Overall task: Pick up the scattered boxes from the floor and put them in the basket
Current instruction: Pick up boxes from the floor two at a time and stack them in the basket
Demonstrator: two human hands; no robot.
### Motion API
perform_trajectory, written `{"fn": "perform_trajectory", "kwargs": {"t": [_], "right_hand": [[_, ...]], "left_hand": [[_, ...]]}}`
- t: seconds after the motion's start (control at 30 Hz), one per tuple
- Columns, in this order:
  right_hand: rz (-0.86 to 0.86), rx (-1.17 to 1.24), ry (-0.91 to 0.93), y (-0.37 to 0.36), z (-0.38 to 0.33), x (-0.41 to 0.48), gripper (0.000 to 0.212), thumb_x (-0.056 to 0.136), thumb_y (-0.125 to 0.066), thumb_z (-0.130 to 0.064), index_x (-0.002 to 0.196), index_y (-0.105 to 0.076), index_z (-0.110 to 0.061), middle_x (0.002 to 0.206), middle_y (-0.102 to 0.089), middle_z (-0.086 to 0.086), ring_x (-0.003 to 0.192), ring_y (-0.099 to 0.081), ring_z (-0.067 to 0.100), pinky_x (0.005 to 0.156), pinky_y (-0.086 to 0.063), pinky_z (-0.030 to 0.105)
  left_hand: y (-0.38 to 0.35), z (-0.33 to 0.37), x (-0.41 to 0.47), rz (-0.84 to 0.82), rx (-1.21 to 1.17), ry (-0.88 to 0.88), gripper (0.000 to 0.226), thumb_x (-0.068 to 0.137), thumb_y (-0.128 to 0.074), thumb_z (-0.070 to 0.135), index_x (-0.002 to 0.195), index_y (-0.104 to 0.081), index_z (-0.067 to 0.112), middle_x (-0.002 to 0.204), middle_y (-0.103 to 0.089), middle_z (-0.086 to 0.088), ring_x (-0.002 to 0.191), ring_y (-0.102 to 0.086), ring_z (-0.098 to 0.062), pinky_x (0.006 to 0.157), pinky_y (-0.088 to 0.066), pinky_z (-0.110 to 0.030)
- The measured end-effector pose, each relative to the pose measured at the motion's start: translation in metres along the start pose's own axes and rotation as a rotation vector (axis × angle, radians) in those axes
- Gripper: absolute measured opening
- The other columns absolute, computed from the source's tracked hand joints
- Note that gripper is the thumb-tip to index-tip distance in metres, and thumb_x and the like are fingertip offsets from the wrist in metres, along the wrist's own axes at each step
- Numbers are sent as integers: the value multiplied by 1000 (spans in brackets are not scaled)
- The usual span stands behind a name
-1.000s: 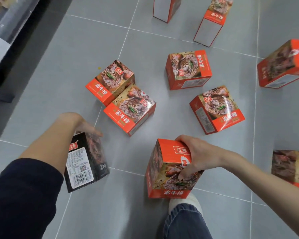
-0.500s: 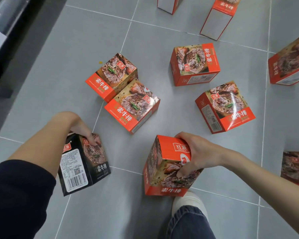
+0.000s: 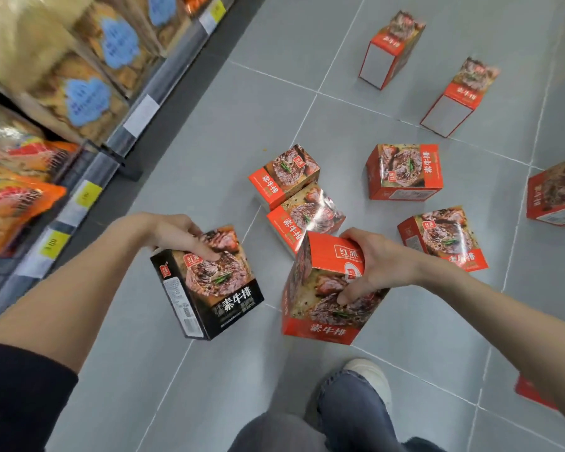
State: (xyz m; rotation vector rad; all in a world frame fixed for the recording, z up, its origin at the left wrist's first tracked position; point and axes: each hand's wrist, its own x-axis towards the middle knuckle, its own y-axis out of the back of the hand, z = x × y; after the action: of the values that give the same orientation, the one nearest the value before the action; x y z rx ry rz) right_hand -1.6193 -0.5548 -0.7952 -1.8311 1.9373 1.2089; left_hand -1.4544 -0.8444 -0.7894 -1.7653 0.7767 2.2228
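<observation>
White 素牛排 runs across the lower front of the black box (image 3: 209, 288), centre-left of the frame. Right next to it, the red box (image 3: 317, 308) shows 红派 on its top flap and 素牛排 along its bottom band. Same 素牛排 on the floor box (image 3: 282, 181) just above centre. The yellow shelf tag (image 3: 87, 194) at left is too blurred to read.

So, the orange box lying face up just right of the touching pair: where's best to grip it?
Probably from above, pinching the orange box across two opposite side walls. It lies flat, picture up, with bare floor all round, so those walls are free.
</observation>
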Motion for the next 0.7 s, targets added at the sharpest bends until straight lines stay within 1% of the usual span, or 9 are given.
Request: {"fn": "perform_trajectory", "kwargs": {"t": [0.1, 0.17, 0.2, 0.27, 0.3, 0.33, 0.43, 0.57, 0.7], "right_hand": [[-22, -37, 13, 26, -50, -28, 86, 57, -87, -34, 124, -34, -20, 110, -51, -8, 103, -54, 13, 88, -50, 29], [-31, -65, 26, 46, -88, -53, 87, 58, -86, -34, 125, -34, -19, 108, -50, -8, 100, -54, 12, 84, -48, 25], [-38, -82, 34, 56, -107, -66, 85, 57, -87, -34, 124, -35, -20, 106, -51, -9, 97, -54, 11, 79, -47, 20], [-55, -132, 48, 76, -148, -94, 84, 56, -87, -35, 121, -38, -18, 105, -54, -8, 94, -56, 10, 73, -46, 16], [-73, -154, 55, 87, -169, -108, 84, 56, -87, -35, 122, -38, -17, 105, -54, -7, 94, -56, 11, 74, -47, 17], [-95, -170, 63, 98, -191, -122, 84, 56, -87, -35, 122, -38, -17, 106, -55, -7, 95, -57, 11, 76, -48, 19], [-178, -215, 116, 129, -263, -166, 84, 56, -88, -35, 122, -39, -19, 109, -57, -7, 99, -59, 11, 81, -51, 21], [-296, -333, 188, 156, -356, -215, 77, 55, -88, -37, 116, -43, -21, 105, -60, -9, 96, -61, 10, 82, -52, 23], [-377, -481, 298, 159, -437, -251, 74, 51, -89, -41, 108, -45, -24, 99, -60, -11, 92, -61, 9, 81, -52, 26]], "left_hand": [[9, -4, -59, 17, -38, -44, 101, 32, -80, 63, 119, -55, 17, 95, -74, -1, 85, -71, -18, 90, -53, -40], [16, -5, -103, 42, -58, -79, 100, 33, -80, 64, 118, -55, 19, 97, -73, 0, 85, -71, -17, 88, -55, -39], [19, -4, -129, 44, -74, -99, 93, 37, -80, 63, 117, -57, 20, 99, -73, 0, 87, -71, -16, 88, -54, -38], [26, -1, -187, 41, -103, -127, 72, 56, -81, 53, 115, -57, 20, 105, -71, 1, 92, -69, -17, 91, -53, -37], [30, 0, -216, 40, -121, -134, 64, 62, -80, 47, 116, -57, 21, 108, -69, 2, 95, -68, -16, 92, -52, -37], [34, -1, -246, 49, -138, -142, 63, 62, -81, 46, 116, -56, 22, 109, -69, 3, 97, -67, -15, 93, -52, -37], [41, -8, -337, 106, -145, -180, 71, 53, -81, 51, 115, -56, 25, 108, -68, 7, 98, -66, -11, 93, -52, -38], [36, -19, -448, 175, -215, -188, 71, 60, -84, 39, 121, -52, 22, 111, -67, 7, 100, -63, -9, 93, -50, -32], [8, -36, -540, 319, -295, -131, 103, 47, -82, 57, 133, -42, 16, 126, -57, 4, 113, -55, -14, 100, -45, -32]]}}
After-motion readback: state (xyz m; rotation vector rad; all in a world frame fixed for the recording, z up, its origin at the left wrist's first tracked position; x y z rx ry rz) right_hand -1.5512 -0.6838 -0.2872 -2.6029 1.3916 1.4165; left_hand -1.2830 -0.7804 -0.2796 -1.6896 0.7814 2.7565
